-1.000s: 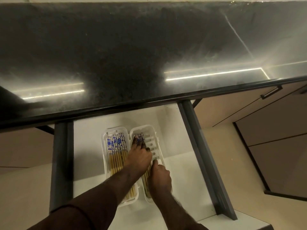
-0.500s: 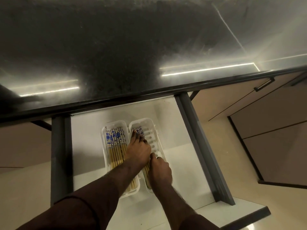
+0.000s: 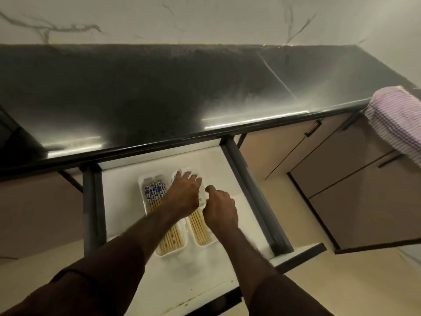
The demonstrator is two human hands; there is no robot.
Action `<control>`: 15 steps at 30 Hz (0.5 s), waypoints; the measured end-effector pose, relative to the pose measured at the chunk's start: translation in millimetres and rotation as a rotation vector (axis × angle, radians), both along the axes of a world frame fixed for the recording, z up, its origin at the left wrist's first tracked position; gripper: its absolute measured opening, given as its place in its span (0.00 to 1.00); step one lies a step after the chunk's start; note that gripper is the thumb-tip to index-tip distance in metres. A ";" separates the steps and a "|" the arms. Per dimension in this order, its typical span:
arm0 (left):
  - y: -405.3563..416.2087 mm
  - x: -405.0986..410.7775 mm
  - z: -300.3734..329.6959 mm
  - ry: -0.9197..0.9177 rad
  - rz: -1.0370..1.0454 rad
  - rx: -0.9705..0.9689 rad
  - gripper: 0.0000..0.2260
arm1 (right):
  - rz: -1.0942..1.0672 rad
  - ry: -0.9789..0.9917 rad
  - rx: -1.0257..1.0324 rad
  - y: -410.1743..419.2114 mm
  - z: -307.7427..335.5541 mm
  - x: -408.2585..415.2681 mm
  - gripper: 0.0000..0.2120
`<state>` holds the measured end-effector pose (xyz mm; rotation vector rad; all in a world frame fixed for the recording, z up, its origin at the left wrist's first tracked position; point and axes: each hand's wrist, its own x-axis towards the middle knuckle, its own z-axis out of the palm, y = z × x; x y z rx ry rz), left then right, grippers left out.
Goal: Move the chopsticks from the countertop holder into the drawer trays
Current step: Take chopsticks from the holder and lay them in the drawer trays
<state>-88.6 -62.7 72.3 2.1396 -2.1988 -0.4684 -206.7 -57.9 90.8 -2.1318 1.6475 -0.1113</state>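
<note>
Fingers [image 3: 182, 176] of my left hand [image 3: 184, 192]: spread flat, straight, resting over the far half of the right tray [image 3: 206, 244]; nothing gripped. Judged purpose: pressing the sticks level so they sit below the rim.

Right hand [image 3: 219, 207]: fingers curled in, knuckles up, at the right edge of the same tray. Whether it pinches a stick or the rim, I cannot tell; the palm hides the tips.

Chopsticks, right lot [image 3: 199, 226]: pale bamboo, lying lengthwise in the right tray, near ends visible between my two wrists, far ends under my left hand.

Chopsticks, left lot [image 3: 153, 193]: blue-and-white patterned tops pointing far, plain shafts running near; packed side by side in the left tray [image 3: 142, 179]. My left forearm crosses their near half.

Trays: two white, long, side by side and touching, set lengthwise in the drawer [image 3: 127, 201] so the sticks lie flat along the pull direction.

Drawer: white floor, pulled well out beneath the counter [image 3: 159, 87], dark rails on both sides.

Counter: dark, glossy, with light streaks along the near edge. No holder in view on it.

Cloth [image 3: 396, 119]: striped, draped over the counter edge, far right.

Status, by judgement: the sticks in view are all in trays; settling and straightening appears to be the step in hand.
</note>
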 end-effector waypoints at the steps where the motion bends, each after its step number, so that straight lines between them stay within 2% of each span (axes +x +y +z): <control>1: 8.1 0.7 16.6 0.071 0.017 -0.033 0.24 | 0.002 -0.027 -0.042 5.8 14.4 -0.6 0.17; 4: 33.5 2.1 65.2 0.333 0.153 -0.208 0.20 | 0.009 -0.093 -0.145 24.2 59.7 1.6 0.17; 9: 85.1 14.6 147.9 0.645 0.312 -0.660 0.15 | -0.011 -0.280 -0.358 65.3 138.1 18.1 0.17; 12: 114.1 40.3 192.4 0.721 0.326 -0.807 0.14 | 0.029 -0.348 -0.480 86.6 180.0 42.8 0.12; 15: 137.7 77.8 223.8 0.750 0.347 -0.922 0.14 | 0.111 -0.433 -0.544 105.5 210.9 78.9 0.12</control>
